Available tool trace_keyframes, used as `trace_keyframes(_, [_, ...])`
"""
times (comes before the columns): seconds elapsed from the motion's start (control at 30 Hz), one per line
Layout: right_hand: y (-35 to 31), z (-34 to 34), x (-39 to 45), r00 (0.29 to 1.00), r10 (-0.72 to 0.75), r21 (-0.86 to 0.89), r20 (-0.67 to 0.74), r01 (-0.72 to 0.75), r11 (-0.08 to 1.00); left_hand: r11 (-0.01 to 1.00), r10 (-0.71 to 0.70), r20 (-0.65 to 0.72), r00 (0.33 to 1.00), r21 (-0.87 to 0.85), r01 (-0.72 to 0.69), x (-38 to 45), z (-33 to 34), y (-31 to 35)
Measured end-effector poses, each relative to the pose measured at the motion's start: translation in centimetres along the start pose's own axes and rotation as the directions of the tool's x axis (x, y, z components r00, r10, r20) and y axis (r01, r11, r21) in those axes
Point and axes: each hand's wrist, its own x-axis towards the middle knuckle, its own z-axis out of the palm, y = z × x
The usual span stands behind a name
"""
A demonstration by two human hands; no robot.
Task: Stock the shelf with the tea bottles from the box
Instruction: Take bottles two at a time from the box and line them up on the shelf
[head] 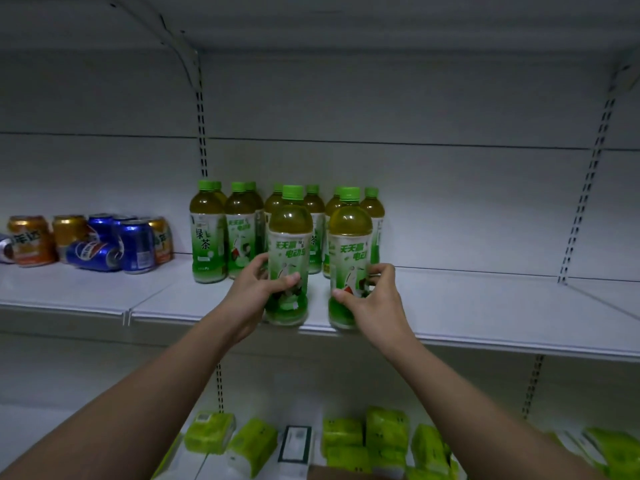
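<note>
Both arms reach up to a white metal shelf (485, 323), smooth and flat w/ a thin front lip. L hand (258, 284) grips the lower body of a clear plastic tea bottle (289, 258), thumb across the front of the glossy green-and-white label, fingers curled round the far side; bottle upright, base at the shelf's front edge. R hand (372, 294) grips a second bottle (349, 258) the same way, thumb low on the label, fingers bent round the right side; also upright at the front edge, just beside the first, not touching. Both are round-shouldered, amber-green liquid inside, ribbed green screw caps. Behind them a back row (239, 233) of matching bottles stands upright, approx 2 deep, close-packed. Well to the left on the same shelf: cans (104, 240), shiny aluminium, orange and blue, most upright, one blue on its side. Lower shelf: soft lime-green packs (367, 441), squarish, plastic-wrapped. Slotted steel uprights (201, 133) run up the matte white back panel.
</note>
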Motion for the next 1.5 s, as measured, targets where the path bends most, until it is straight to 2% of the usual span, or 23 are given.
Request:
trace_keyframes(0.2, [1.1,1.9,2.6,1.0,0.022,-0.024,-0.011,-0.022,0.999,0.998,0.024,0.026,0.999,0.055,-0.025,2.2,-1.4,-1.0])
trace_keyframes(0.5, [1.1,2.7,3.6,0.998,0.013,0.002,0.06,-0.013,1.0,0.943,0.085,-0.036,0.996,0.326,-0.068,3.7,-2.1,-1.4])
trace_keyframes(0.57, [1.1,2.1,3.4,0.994,0.017,-0.01,0.109,-0.016,1.0,0.894,0.101,-0.075,0.992,0.444,-0.057,3.6,-2.3,-1.5])
trace_keyframes(0.63, [1.3,1.5,3.0,0.987,0.026,-0.023,0.16,-0.022,0.999,0.796,0.095,-0.094,0.991,0.605,-0.019,3.2,-2.5,-1.7])
trace_keyframes(0.7, [1.6,1.2,2.7,0.981,0.033,-0.05,0.19,-0.024,0.998,0.74,0.089,-0.114,0.99,0.672,0.01,2.8,-2.7,-2.1])
trace_keyframes(1.0, [1.7,2.7,3.4,0.986,0.009,-0.155,0.169,0.018,0.988,0.66,0.165,-0.126,0.978,0.751,-0.015,3.6,-2.7,-2.3])
trace_keyframes(1.3, [1.9,6.8,6.3,0.982,-0.027,-0.262,0.187,0.076,0.962,0.677,0.236,-0.232,0.944,0.736,0.012,6.3,-3.5,-3.2])
trace_keyframes(1.5, [2.8,10.0,9.3,0.992,-0.05,-0.353,0.117,0.089,0.932,0.655,0.268,-0.25,0.93,0.755,0.014,8.6,-4.0,-3.9])
